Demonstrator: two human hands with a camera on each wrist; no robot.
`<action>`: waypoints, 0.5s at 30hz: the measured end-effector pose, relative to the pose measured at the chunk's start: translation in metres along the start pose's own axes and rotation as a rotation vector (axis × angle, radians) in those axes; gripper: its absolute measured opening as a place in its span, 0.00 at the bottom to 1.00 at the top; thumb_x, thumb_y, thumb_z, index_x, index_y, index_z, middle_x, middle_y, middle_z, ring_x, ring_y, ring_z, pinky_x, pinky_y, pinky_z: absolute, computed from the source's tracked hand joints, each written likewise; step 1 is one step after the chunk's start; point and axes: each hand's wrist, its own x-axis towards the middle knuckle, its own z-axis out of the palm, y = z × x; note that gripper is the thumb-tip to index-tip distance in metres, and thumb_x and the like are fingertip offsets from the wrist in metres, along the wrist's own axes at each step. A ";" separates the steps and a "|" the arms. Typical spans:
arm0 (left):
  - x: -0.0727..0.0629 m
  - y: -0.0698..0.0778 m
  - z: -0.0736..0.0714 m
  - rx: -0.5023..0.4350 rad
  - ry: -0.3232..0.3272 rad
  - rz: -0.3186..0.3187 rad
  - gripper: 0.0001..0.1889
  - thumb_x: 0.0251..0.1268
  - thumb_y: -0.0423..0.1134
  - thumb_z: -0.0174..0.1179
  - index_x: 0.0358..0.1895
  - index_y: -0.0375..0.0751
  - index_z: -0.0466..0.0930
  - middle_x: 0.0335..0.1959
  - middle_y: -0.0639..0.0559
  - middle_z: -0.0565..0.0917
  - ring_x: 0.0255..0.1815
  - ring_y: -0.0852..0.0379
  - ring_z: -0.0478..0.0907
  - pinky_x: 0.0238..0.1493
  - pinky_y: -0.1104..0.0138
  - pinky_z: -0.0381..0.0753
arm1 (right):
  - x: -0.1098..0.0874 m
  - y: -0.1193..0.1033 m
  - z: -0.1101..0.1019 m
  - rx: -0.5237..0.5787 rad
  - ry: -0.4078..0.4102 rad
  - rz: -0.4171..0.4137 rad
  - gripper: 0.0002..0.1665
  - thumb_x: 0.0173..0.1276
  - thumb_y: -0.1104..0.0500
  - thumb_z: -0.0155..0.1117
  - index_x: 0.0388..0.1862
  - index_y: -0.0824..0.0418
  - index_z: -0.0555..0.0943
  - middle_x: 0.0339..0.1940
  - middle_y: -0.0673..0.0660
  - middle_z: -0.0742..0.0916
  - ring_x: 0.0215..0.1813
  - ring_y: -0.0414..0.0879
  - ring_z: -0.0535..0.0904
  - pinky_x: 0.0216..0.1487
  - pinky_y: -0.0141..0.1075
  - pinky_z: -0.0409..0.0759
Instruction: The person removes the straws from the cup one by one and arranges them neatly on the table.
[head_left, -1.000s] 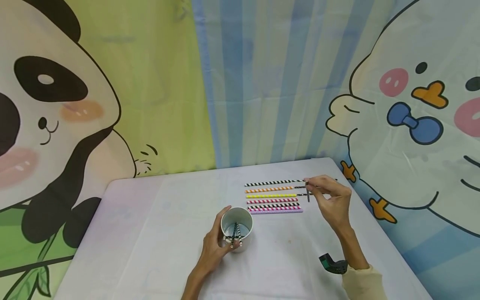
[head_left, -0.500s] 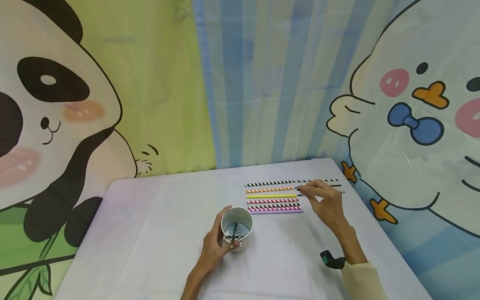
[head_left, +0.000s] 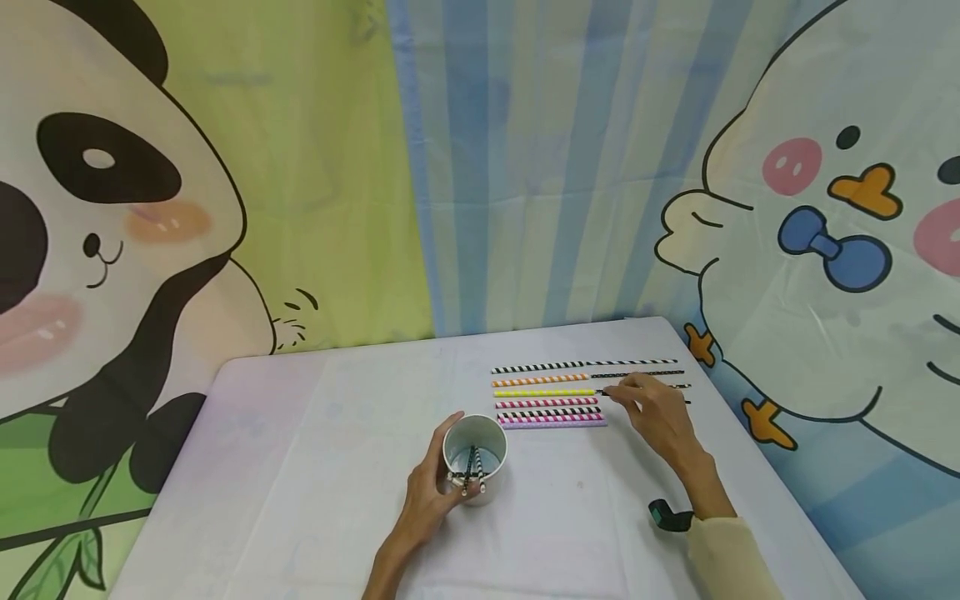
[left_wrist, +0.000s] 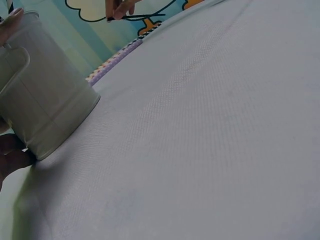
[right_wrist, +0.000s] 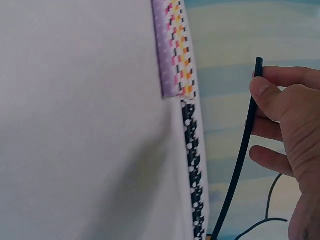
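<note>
My left hand [head_left: 427,502] holds a white mug [head_left: 491,487] tilted toward me on the table. Several black-and-white patterned straws [head_left: 480,468] lean inside it against the near rim. A handle shows on the mug [left_wrist: 55,95] in the left wrist view. Between thumb and fingertips, my right hand [head_left: 658,417] pinches a dark straw [right_wrist: 245,145] near one end, above the table. Below that hand lie black patterned straws [head_left: 637,373], placed end to end with striped ones, such as the orange [head_left: 540,381] and yellow [head_left: 543,392]. My fingers partly cover this right-hand group.
Closer to the mug, a red-and-white straw [head_left: 546,405] and a purple straw [head_left: 555,425] lie in the same stack of rows. A white cloth covers the table [head_left: 300,467]. Cartoon-printed curtains [head_left: 495,167] stand behind and at the sides.
My right hand has come nearer to me with its dark straw, uncovering the black patterned straws at the far rows. The left hand and mug have stayed in place.
</note>
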 end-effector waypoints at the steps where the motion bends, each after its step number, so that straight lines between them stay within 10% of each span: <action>1: 0.000 0.000 0.000 -0.001 0.000 -0.002 0.53 0.62 0.49 0.75 0.88 0.66 0.55 0.75 0.48 0.81 0.70 0.41 0.84 0.71 0.51 0.83 | -0.002 0.002 0.002 -0.005 -0.005 0.006 0.11 0.59 0.69 0.84 0.38 0.56 0.96 0.31 0.52 0.89 0.30 0.43 0.80 0.30 0.35 0.81; 15: 0.000 0.002 0.001 0.018 0.006 -0.052 0.52 0.60 0.52 0.75 0.87 0.70 0.57 0.76 0.52 0.81 0.70 0.45 0.84 0.70 0.50 0.82 | -0.013 0.026 0.016 -0.063 -0.051 -0.015 0.11 0.61 0.67 0.83 0.41 0.55 0.97 0.33 0.51 0.90 0.31 0.43 0.81 0.31 0.38 0.82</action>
